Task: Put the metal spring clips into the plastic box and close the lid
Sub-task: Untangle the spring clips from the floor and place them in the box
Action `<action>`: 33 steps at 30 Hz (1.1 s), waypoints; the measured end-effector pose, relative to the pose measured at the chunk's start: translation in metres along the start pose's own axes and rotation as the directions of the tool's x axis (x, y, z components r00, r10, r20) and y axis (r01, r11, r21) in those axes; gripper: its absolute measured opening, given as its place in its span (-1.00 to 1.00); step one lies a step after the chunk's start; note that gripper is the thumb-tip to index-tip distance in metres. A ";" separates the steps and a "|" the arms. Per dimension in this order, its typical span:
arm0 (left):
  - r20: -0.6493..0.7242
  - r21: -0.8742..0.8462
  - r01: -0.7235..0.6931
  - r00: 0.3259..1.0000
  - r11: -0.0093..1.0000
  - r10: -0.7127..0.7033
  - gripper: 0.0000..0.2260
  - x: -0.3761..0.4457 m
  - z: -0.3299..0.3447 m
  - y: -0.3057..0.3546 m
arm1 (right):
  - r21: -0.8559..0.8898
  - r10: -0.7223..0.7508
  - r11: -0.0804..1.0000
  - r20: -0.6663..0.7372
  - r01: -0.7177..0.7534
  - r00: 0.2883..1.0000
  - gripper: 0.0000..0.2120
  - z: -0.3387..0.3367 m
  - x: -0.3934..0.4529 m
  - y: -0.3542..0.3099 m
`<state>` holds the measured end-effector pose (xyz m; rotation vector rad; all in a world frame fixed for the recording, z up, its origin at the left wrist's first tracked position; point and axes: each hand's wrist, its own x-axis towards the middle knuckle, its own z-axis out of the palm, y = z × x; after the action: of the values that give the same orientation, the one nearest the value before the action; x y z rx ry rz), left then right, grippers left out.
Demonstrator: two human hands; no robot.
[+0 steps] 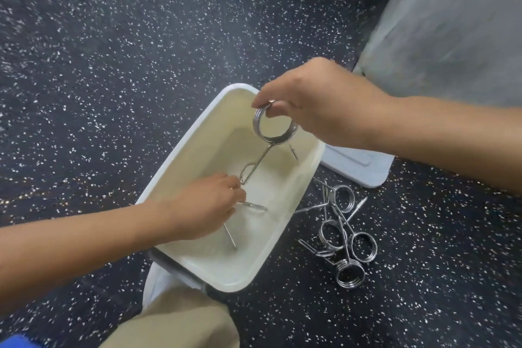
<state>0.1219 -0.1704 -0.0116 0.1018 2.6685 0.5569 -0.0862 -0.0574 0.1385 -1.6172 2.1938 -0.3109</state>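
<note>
A cream plastic box [180, 150] stands open on the dark speckled floor. My right hand [319, 99] pinches the coil of a metal spring clip [275, 128] above the box's far end, its wire handles hanging down into the box. My left hand [206, 206] is low inside the box, fingers closed on a second spring clip [254, 205] whose wire ends stick out below and beside the hand. A pile of several more spring clips [344, 232] lies on the floor to the right of the box. The pale lid [364, 167] lies flat beyond that pile, partly under my right forearm.
A grey wall or panel [452, 22] rises at the upper right. My knee in beige trousers [180, 319] is just below the box's near end. A blue object [14, 342] shows at the bottom left corner. Speckled floor stretches to the left and behind.
</note>
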 end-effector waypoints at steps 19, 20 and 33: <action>-0.183 -0.295 0.032 0.979 0.955 -0.089 -0.82 -0.053 -0.046 0.012 | -0.525 -0.124 0.769 0.438 0.365 0.891 -0.76 0.130 0.070 -0.011; -0.183 -0.300 0.037 0.979 0.953 -0.095 -0.81 -0.055 -0.047 0.012 | -0.510 -0.125 0.785 0.425 0.352 0.896 -0.74 0.136 0.071 -0.010; -0.179 -0.312 0.093 0.972 0.945 -0.154 -0.78 -0.065 -0.059 0.008 | -0.326 0.005 0.940 0.305 0.099 0.952 -0.74 0.162 0.058 -0.009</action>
<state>0.1570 -0.1946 0.0650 -0.2213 2.7180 0.9714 -0.0224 -0.1063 -0.0141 -1.7570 2.0501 0.3042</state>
